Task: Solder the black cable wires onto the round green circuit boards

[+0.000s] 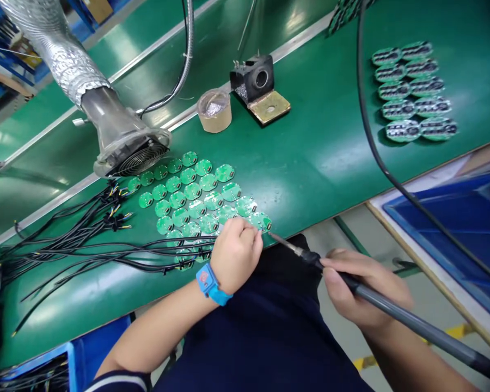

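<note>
My left hand (236,253), wearing a blue wrist strap (212,284), is closed in a pinch at the near edge of the rows of round green circuit boards (193,190). A black cable (147,251) runs into its fingers; the cable's end is hidden behind them. Beside the fingertips lies the nearest circuit board (260,220). My right hand (363,286) grips a soldering iron (347,280) like a pen. The iron's tip is close to that board's right edge; I cannot tell whether it touches.
A fume extractor nozzle (130,147) hangs at left above the green bench (318,179). Behind the boards stand a tape roll (214,111) and an iron stand (259,87). More boards (412,90) lie far right. The iron's cord (367,125) arcs overhead. Blue bins (453,218) flank the bench.
</note>
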`<move>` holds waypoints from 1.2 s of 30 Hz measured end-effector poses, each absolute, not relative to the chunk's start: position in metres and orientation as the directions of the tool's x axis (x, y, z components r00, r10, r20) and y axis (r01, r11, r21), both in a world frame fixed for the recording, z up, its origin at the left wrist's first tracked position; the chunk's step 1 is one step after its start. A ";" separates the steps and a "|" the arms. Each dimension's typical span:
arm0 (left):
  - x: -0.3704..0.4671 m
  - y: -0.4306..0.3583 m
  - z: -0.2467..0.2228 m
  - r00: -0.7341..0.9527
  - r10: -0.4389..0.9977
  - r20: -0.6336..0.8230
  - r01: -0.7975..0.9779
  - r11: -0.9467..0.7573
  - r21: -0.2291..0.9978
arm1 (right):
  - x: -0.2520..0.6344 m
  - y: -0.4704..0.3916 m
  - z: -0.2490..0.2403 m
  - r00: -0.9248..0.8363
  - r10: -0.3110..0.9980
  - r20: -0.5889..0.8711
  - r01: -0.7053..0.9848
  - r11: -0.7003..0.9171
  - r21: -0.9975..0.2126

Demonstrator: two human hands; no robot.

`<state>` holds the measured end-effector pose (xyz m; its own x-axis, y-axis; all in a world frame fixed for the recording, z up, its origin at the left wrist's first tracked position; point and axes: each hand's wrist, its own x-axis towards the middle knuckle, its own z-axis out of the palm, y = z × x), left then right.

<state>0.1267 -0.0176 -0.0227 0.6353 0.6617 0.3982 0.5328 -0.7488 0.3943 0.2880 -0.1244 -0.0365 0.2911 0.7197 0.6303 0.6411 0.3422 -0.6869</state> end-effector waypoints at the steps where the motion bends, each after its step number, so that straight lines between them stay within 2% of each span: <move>1: 0.127 -0.018 -0.023 0.636 0.662 0.396 0.536 -0.748 0.391 | 0.287 -0.123 -0.037 0.290 0.724 0.626 0.637 0.343 -0.691; 9: 0.127 -0.020 -0.028 0.624 0.664 0.411 0.556 -0.747 0.364 | 0.283 -0.122 -0.043 0.289 0.737 0.610 0.594 0.362 -0.719; 16: 0.126 -0.021 -0.031 0.621 0.675 0.399 0.570 -0.738 0.361 | 0.284 -0.118 -0.039 0.206 0.709 0.675 0.671 0.400 -0.625; 23: 0.127 -0.020 -0.031 0.625 0.669 0.402 0.573 -0.743 0.347 | 0.284 -0.119 -0.035 0.147 0.739 0.657 0.666 0.417 -0.619; 30: 0.127 -0.021 -0.031 0.621 0.675 0.398 0.579 -0.737 0.347 | 0.286 -0.123 -0.041 0.274 0.688 0.671 0.638 0.392 -0.663; 36: 0.129 -0.022 -0.028 0.619 0.695 0.366 0.616 -0.719 0.322 | 0.283 -0.115 -0.036 0.177 0.709 0.682 0.705 0.393 -0.591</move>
